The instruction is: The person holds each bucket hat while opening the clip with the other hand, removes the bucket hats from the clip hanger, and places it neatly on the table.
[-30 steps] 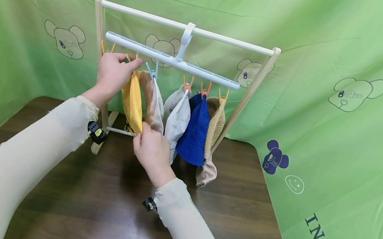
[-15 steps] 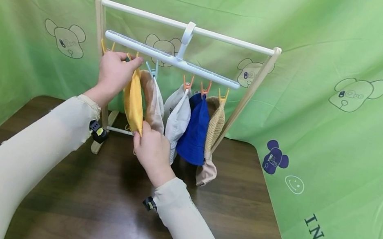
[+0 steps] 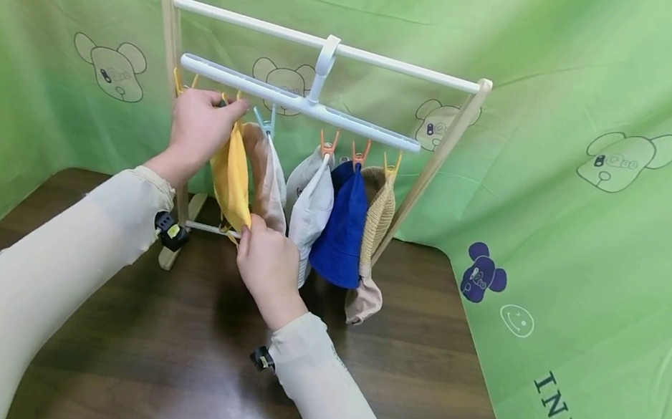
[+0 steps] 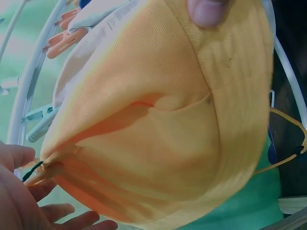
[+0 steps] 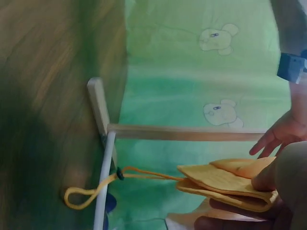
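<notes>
A yellow bucket hat (image 3: 229, 175) with a looped cord (image 5: 91, 194) hangs at the left part of a pale blue clip hanger (image 3: 293, 100). My left hand (image 3: 201, 120) is at the hat's crown, thumb and forefinger pinching the yellow clothespin (image 4: 45, 173) there; its other fingers are spread. Lower down, my right hand (image 3: 269, 265) pinches the brim, its thumb (image 4: 208, 12) lying on the yellow cloth. The right wrist view shows the brim folded between thumb and fingers. To the right hang a beige and white hat (image 3: 268, 181) and a white cap (image 3: 313, 199), each clipped.
A blue bucket hat (image 3: 342, 232) and a tan knitted hat (image 3: 379, 216) hang farther right. The hanger hooks over a wooden rack's white rail (image 3: 397, 64). The rack stands on a dark wooden table (image 3: 157, 357), with green printed cloth (image 3: 569, 222) behind and at both sides.
Both hands keep their places on the yellow hat. The right hand has shifted very slightly, and more of the hat's cord shows below the brim than half a second ago.
</notes>
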Available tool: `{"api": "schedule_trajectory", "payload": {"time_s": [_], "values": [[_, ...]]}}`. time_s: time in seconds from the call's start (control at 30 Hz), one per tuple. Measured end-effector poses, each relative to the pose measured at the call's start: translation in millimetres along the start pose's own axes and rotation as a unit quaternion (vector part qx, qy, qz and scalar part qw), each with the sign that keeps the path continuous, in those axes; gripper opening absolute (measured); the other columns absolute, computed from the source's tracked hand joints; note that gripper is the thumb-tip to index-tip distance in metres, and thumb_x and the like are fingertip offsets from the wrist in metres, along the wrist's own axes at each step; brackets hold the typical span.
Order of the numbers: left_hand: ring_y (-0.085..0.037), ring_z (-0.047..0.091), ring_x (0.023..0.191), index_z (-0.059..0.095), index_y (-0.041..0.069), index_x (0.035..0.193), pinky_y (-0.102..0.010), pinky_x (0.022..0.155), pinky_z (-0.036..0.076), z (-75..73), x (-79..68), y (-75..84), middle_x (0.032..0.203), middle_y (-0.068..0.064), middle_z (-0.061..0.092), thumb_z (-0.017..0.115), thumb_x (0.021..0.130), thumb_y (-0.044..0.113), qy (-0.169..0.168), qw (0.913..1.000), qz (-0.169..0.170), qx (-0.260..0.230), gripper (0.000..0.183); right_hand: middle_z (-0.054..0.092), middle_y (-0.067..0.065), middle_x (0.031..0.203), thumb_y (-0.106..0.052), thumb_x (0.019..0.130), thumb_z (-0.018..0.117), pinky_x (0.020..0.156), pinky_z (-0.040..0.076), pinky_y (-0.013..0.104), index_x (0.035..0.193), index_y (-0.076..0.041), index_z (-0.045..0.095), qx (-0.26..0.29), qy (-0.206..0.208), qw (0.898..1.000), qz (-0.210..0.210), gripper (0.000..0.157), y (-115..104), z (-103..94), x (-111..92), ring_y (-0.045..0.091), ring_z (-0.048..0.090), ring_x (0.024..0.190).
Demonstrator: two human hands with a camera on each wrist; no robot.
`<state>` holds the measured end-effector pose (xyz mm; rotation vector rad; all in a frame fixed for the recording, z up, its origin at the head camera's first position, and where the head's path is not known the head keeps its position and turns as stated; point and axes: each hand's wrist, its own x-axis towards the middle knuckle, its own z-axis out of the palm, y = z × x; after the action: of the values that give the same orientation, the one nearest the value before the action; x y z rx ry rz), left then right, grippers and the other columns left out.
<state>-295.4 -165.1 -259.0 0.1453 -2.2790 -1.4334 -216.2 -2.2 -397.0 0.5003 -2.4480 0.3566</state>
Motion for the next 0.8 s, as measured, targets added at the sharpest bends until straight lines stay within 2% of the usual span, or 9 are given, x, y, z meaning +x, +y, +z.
{"api": "schedule_trajectory", "payload": {"time_s": [0.2, 0.43, 0.6, 0.8], "values": [[-0.011, 0.044, 0.055, 0.074, 0.01, 0.074, -0.026, 0.05, 0.035, 0.4, -0.6, -0.6, 0.05, 0.008, 0.048, 0.07, 0.094, 0.046, -0.001, 1.0, 0.0, 0.009, 0.042, 0.072, 0.005, 0.074, -0.026, 0.101, 0.061, 0.051, 0.052, 0.042, 0.107, -0.012, 0.071, 0.028, -0.009, 0.999, 0.013, 0.017, 0.7, -1.5, -0.8, 0.025, 0.069, 0.062], [-0.013, 0.043, 0.055, 0.063, 0.011, 0.066, -0.026, 0.049, 0.034, 3.9, -0.7, 0.7, 0.051, 0.007, 0.049, 0.068, 0.095, 0.049, -0.004, 0.9996, 0.001, 0.028, 0.048, 0.073, 0.006, 0.077, -0.025, 0.102, 0.061, 0.051, 0.053, 0.042, 0.108, -0.011, 0.071, 0.032, -0.01, 0.999, 0.02, 0.019, 4.4, -3.1, -1.9, 0.025, 0.07, 0.062], [-0.013, 0.048, 0.062, 0.071, 0.01, 0.076, -0.026, 0.053, 0.038, 5.3, 0.4, 2.3, 0.061, 0.006, 0.059, 0.067, 0.095, 0.051, -0.009, 0.9994, -0.008, 0.032, 0.045, 0.073, 0.008, 0.076, -0.025, 0.101, 0.062, 0.051, 0.053, 0.044, 0.105, -0.011, 0.071, 0.033, -0.002, 0.999, 0.025, 0.017, 7.0, -5.6, -2.1, 0.027, 0.07, 0.062], [-0.014, 0.049, 0.063, 0.076, 0.008, 0.085, -0.027, 0.055, 0.04, 5.4, 1.3, 2.5, 0.064, 0.004, 0.061, 0.066, 0.095, 0.051, -0.016, 0.9992, -0.016, 0.034, 0.045, 0.07, 0.008, 0.072, -0.023, 0.1, 0.063, 0.048, 0.05, 0.043, 0.1, -0.01, 0.07, 0.038, 0.005, 0.999, 0.02, 0.015, 6.6, -6.3, -2.8, 0.026, 0.068, 0.058]]}}
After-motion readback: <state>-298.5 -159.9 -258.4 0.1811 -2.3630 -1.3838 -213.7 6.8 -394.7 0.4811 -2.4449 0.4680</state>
